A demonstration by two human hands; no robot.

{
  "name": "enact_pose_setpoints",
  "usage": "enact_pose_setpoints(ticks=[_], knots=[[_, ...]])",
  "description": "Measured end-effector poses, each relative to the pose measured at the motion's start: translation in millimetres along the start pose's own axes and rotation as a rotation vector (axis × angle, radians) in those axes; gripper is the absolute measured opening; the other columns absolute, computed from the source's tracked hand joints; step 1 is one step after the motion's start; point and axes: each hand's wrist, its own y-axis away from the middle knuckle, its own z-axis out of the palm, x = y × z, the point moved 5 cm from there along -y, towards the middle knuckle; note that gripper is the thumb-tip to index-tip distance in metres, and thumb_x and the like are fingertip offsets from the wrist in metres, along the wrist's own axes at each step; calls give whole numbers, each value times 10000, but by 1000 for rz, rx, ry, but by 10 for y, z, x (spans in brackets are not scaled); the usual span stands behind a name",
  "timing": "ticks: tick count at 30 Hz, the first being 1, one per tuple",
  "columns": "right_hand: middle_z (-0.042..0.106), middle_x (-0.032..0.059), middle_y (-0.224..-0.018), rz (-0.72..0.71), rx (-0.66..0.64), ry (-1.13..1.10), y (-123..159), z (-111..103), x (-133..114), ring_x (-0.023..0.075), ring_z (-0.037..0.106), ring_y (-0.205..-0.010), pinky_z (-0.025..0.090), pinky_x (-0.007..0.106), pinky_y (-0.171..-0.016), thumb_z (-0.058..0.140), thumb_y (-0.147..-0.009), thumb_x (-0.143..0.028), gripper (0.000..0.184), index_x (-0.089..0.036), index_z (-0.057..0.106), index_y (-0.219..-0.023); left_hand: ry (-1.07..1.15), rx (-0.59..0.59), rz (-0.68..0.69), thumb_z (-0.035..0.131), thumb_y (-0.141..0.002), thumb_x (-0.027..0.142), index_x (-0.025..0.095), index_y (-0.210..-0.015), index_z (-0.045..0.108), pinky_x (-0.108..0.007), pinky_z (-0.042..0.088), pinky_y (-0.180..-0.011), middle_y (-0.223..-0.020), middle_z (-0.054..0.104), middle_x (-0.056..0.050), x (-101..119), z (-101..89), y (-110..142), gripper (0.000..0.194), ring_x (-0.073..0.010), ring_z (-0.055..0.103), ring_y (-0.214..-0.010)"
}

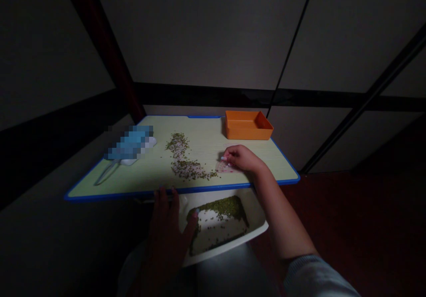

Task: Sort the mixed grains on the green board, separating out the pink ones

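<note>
My right hand [242,157] is over the board's right half, its fingers pinched on a thin pale card with pinkish marks [229,168]. Small green beans [189,169], mixed with whitish bits, lie scattered to the left of it. Under the board's front edge, a white tray [261,231] sits tilted over my lap with green beans [229,206] gathered at its far side. My left hand [169,230] grips the tray's left end, the thumb over its inside and the other fingers up by the board's edge. Part of that grip is in shadow.
The pale tabletop [206,128] has a blue rim. At its back right corner stands an orange box [249,132]. A blurred-out blue item [131,141] with a white part lies on the left. Panelled walls [206,35] rise close behind.
</note>
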Motion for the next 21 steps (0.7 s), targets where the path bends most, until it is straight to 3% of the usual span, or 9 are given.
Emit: enact_pose_setpoints(ticks=[11, 21], knots=[[541, -24, -610, 6, -85, 11, 5, 43, -15, 77, 441, -547, 322, 219, -548, 555, -763, -114, 74, -121, 623, -733, 3, 1, -7, 384, -846, 526, 78, -1430, 256, -557, 247, -1123, -1560, 88, -214, 6, -13, 6, 747, -323, 58, -1449], [550, -12, -601, -5, -9, 32, -6, 18, 16, 79, 441, -534, 312, 210, -528, 539, -807, -179, 122, -117, 622, -744, 32, 30, 2, 415, -836, 505, 124, -1437, 247, -573, 234, -1125, -1564, 92, -198, 7, 2, 6, 732, -324, 59, -1449]])
